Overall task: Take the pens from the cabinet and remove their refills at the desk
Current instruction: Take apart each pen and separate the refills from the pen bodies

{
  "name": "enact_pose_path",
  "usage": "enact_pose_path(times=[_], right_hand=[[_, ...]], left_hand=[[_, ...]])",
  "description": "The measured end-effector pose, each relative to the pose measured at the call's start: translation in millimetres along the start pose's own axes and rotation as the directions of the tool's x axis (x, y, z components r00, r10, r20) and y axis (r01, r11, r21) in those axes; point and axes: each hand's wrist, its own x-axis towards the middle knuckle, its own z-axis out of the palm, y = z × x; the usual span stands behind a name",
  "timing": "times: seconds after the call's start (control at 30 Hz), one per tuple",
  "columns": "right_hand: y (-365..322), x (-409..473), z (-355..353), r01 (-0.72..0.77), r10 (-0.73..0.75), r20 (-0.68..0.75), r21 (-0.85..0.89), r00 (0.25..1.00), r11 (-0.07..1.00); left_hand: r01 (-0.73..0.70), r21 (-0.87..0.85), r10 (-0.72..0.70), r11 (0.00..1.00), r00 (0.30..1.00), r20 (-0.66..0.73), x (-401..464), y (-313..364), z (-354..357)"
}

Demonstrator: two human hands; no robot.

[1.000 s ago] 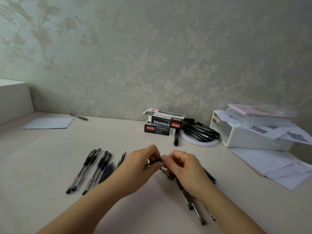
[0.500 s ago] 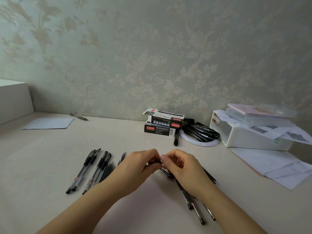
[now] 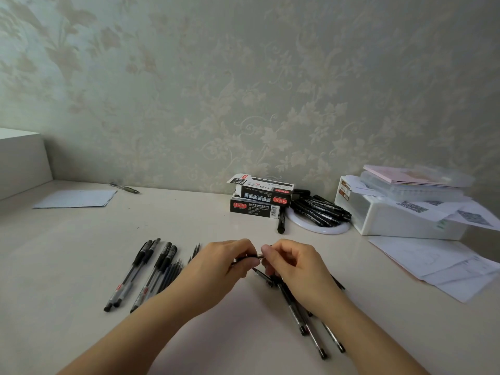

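My left hand (image 3: 221,269) and my right hand (image 3: 295,269) meet above the middle of the desk, both pinching one black pen (image 3: 253,257) held level between them; its silver tip end shows in the gap. Several capped pens (image 3: 140,272) lie in a row to the left, with thin dark refills (image 3: 173,272) beside them. More pens (image 3: 297,312) lie crossed on the desk under my right wrist, partly hidden by the hand.
Two stacked black pen boxes (image 3: 261,201) stand at the back, with a white ring light (image 3: 319,226) carrying several markers. A white storage box (image 3: 400,217) and loose papers (image 3: 438,263) fill the right. A paper sheet (image 3: 75,198) and a pen (image 3: 125,188) lie far left.
My hands have stayed together on the same pen, shifting only slightly; a short silver end now shows between the fingertips.
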Motion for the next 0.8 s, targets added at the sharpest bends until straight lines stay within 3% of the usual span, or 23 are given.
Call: enact_pose_path(times=[0.8], right_hand=[[0.6, 0.8, -0.3, 0.001, -0.002, 0.026, 0.058, 1.0, 0.998]], left_hand=[[0.032, 0.042, -0.033, 0.999, 0.999, 0.02, 0.9, -4.7, 3.5]])
